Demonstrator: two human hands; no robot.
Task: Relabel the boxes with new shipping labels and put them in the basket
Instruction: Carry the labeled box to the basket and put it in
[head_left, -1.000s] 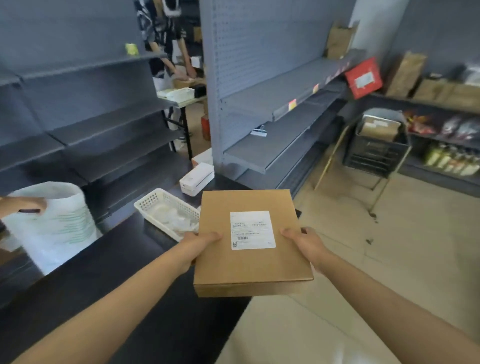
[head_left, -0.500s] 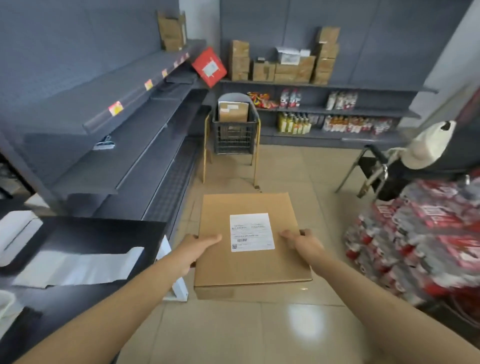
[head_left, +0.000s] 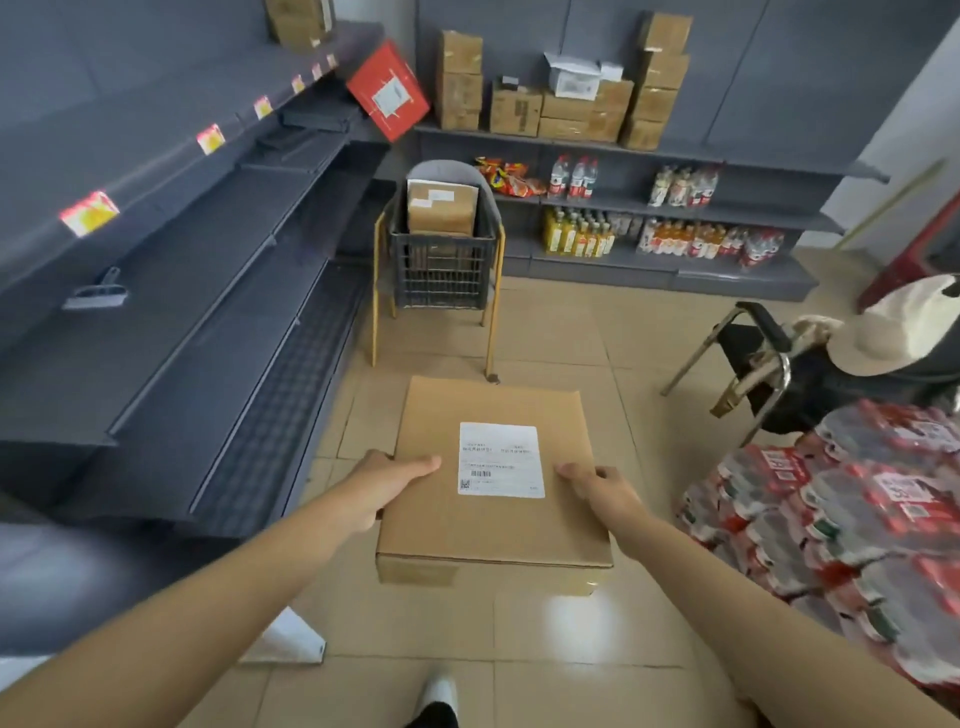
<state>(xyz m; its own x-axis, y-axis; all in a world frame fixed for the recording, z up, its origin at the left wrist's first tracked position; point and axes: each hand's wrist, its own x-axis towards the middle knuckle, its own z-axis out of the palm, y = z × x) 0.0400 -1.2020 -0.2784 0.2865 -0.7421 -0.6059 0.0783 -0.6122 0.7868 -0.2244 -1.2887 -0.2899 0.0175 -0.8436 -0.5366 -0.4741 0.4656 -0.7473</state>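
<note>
I hold a flat brown cardboard box (head_left: 441, 519) level in front of me, above the tiled floor. A white shipping label (head_left: 501, 460) is stuck on its top face. My left hand (head_left: 387, 480) grips the box's left edge and my right hand (head_left: 597, 486) grips its right edge, thumbs on top. Straight ahead, a dark mesh basket (head_left: 441, 270) sits on a yellow-legged chair, and a labelled brown box (head_left: 441, 208) stands upright inside it.
Grey store shelves (head_left: 171, 291) line the left side. Back shelves hold cartons (head_left: 576, 109) and bottled drinks (head_left: 665, 239). A tilted red box (head_left: 387, 91) sits in the corner. Shrink-wrapped bottle packs (head_left: 841, 525) and a folding chair (head_left: 748, 358) with a white hat stand on the right.
My view has swung right from the black counter toward the aisle, and I have stepped closer to the basket. The box stays in both hands, held the same way.
</note>
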